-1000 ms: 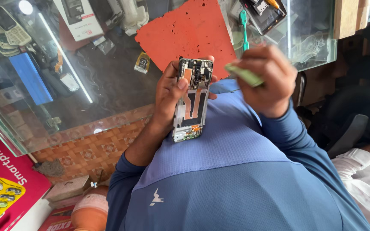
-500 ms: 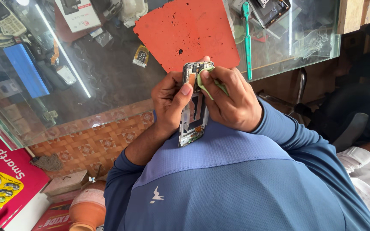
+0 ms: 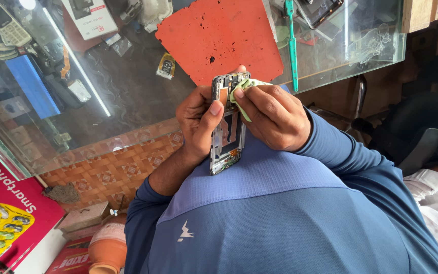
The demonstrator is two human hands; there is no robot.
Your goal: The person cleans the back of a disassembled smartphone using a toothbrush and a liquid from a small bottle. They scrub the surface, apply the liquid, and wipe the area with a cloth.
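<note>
The left hand [image 3: 198, 119] holds an opened phone frame [image 3: 227, 124] upright above the lap, its grip closed around the frame's left edge, thumb on the front. The right hand [image 3: 272, 116] is clenched on a pale green cloth [image 3: 244, 89], pressing it against the frame's upper part. Just beyond lie an orange mat [image 3: 219, 35] and a green tool [image 3: 292, 45] on the glass desk [image 3: 128, 101].
</note>
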